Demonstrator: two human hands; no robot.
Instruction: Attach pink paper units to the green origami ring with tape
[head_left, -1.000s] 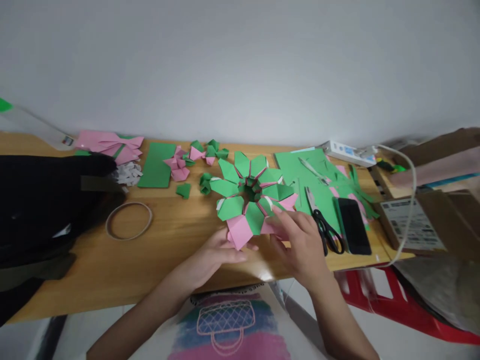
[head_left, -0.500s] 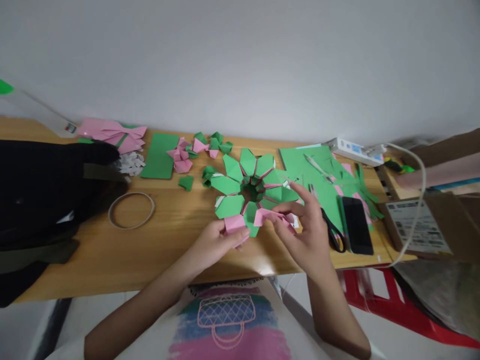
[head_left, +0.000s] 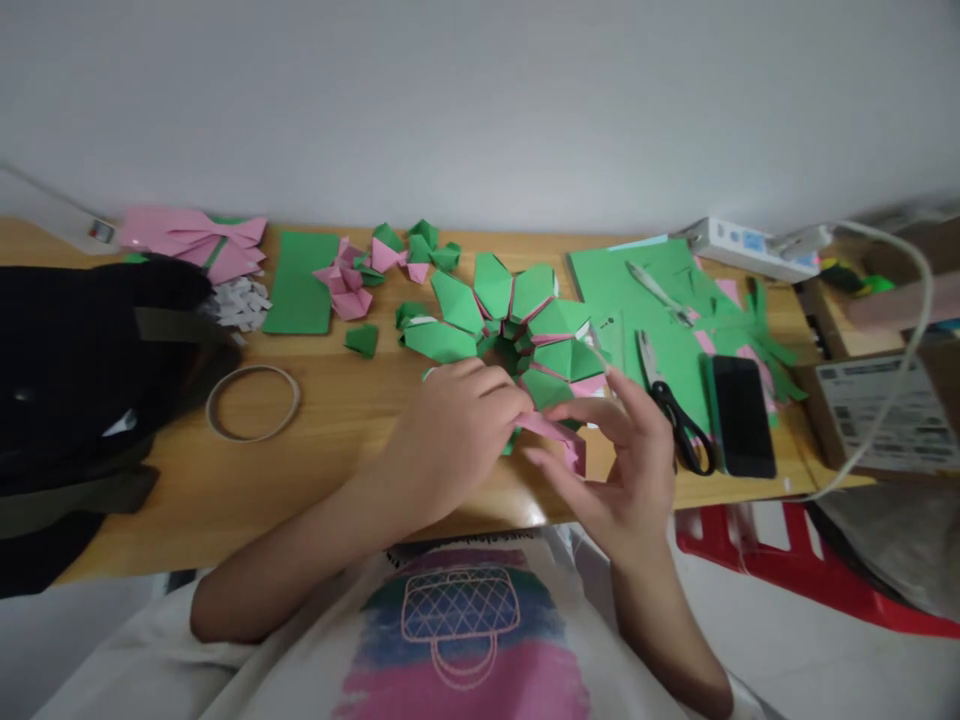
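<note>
A folded pink paper piece [head_left: 553, 430] sits between my two hands at the near side of a ring of green and pink folded paper [head_left: 493, 288]. My left hand [head_left: 457, 430] is closed on the left end of the piece, its back covering the near left of the ring. My right hand [head_left: 619, 450] has the piece between thumb and fingers, with the index finger raised near a pale tip on the ring's right. Green petal-like flaps spread around the ring's dark centre hole. The left fingertips are hidden.
Loose green [head_left: 362, 340] and pink folded pieces [head_left: 347, 285] lie left of the ring, by a green paper stack [head_left: 300, 285] and a tape-like hoop [head_left: 253, 402]. Rightward are black-handled scissors [head_left: 682, 425], a phone [head_left: 741, 415], a power strip [head_left: 750, 250] and a cardboard box [head_left: 892, 410]. Black fabric [head_left: 82, 370] covers the left.
My left hand has moved right, from a separate pink piece onto the one at my right hand. The view has shifted slightly, and the ring's near side is now more covered.
</note>
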